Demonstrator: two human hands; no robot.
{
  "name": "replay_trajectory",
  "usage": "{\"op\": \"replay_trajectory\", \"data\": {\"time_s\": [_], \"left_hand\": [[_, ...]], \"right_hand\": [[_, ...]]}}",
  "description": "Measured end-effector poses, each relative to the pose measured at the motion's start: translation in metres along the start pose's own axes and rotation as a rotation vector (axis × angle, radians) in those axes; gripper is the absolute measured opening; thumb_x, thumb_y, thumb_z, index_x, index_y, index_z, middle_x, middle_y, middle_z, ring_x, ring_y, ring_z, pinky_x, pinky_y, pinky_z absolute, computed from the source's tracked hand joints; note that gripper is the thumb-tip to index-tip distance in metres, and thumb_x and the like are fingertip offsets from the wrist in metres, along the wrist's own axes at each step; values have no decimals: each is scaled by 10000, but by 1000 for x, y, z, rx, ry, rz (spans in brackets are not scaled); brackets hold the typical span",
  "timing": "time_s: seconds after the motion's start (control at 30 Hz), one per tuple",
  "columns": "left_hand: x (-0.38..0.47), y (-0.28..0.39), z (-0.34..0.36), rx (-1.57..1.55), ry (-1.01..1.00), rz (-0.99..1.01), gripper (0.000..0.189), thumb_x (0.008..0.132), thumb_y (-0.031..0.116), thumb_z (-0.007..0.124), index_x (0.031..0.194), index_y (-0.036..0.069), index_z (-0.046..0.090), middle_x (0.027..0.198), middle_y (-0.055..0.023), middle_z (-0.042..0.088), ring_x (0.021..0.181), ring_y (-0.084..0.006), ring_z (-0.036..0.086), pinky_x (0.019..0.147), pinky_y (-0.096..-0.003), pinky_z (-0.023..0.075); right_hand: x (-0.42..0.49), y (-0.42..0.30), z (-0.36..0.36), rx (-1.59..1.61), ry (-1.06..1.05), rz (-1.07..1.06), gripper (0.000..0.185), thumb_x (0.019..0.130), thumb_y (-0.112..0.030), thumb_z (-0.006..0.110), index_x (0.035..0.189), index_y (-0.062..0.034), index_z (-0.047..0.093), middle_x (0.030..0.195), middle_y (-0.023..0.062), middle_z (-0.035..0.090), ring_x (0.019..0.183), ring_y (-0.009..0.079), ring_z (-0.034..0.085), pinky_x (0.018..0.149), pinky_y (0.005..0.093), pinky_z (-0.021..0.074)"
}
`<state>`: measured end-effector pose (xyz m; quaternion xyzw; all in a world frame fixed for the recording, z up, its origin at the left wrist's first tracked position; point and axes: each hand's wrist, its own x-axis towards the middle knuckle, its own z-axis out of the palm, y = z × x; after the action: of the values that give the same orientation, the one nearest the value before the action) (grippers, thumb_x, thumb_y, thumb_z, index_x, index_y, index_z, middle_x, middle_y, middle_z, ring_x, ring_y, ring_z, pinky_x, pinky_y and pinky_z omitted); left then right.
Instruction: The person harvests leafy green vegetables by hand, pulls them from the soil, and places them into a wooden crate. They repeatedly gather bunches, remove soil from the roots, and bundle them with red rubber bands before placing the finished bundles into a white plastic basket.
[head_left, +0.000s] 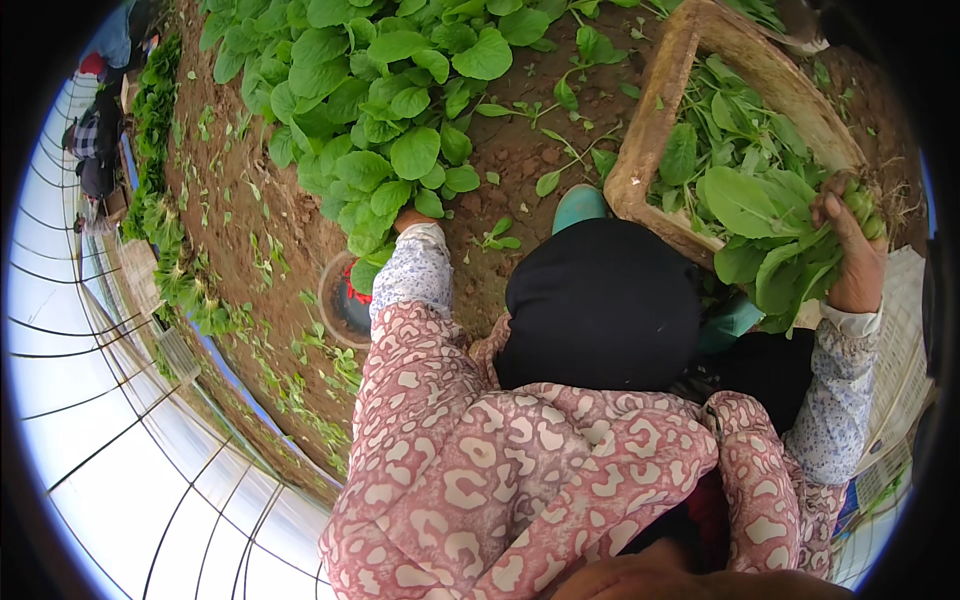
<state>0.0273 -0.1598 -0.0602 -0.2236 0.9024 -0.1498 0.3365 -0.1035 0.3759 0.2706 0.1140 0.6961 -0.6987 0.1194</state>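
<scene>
My right hand (855, 247) grips a bunch of leafy greens (780, 232) by its root end, with thin roots showing past the fingers. The bunch's leaves hang over the near right corner of a wooden crate (660, 127), which holds more picked leaves (720, 142). My left hand (415, 218) reaches in at the lower edge of a dense stand of green leafy plants (375, 97) growing in the soil. Leaves hide most of that hand, so its fingers and anything in them cannot be seen.
A round plastic tub (330, 307) with something red in it sits beside my left sleeve. My green boot (579, 206) stands against the crate. Bunches of greens (169, 232) lie in a row at the left. Another person (97, 135) is at the far left, near the greenhouse film wall (112, 420).
</scene>
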Motion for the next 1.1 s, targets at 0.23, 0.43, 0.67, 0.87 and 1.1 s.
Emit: {"op": "replay_trajectory", "data": {"time_s": [0.23,0.43,0.67,0.87,1.1], "left_hand": [[-3,0,-9,-50,-123,-96,270,880,315,521,1031,153,675,1065,-94,668,989,-255,644,785,-390,510],[-7,5,-11,-76,-204,-172,287,875,322,527,1048,144,671,1084,-96,663,1009,-257,637,804,-389,508],[-16,10,-13,-101,-245,-244,308,870,329,534,1068,135,667,1106,-99,657,1032,-259,630,826,-388,506],[-14,5,-14,-118,-275,-177,345,857,334,554,1095,105,654,1129,-115,647,1057,-266,621,853,-389,502],[-27,-1,-76,-596,-258,247,394,850,283,618,1129,6,588,1015,-157,651,938,-263,634,805,-378,509]], "right_hand": [[0,0,1,-11,-9,-4,173,842,-74,646,984,-26,561,890,21,538,766,115,497,707,236,400],[-1,1,0,-18,-25,5,179,837,-100,656,971,-33,559,886,16,539,768,109,499,705,235,399],[-1,-1,2,-38,-21,-13,203,823,-120,671,967,-32,557,845,12,538,749,107,500,691,237,403],[-4,-6,6,-41,24,-12,211,821,-131,675,968,-29,562,844,13,546,752,108,512,688,237,408],[-4,-5,7,13,-22,-32,213,820,-108,674,986,-25,569,859,19,559,745,115,522,684,242,423]]}}
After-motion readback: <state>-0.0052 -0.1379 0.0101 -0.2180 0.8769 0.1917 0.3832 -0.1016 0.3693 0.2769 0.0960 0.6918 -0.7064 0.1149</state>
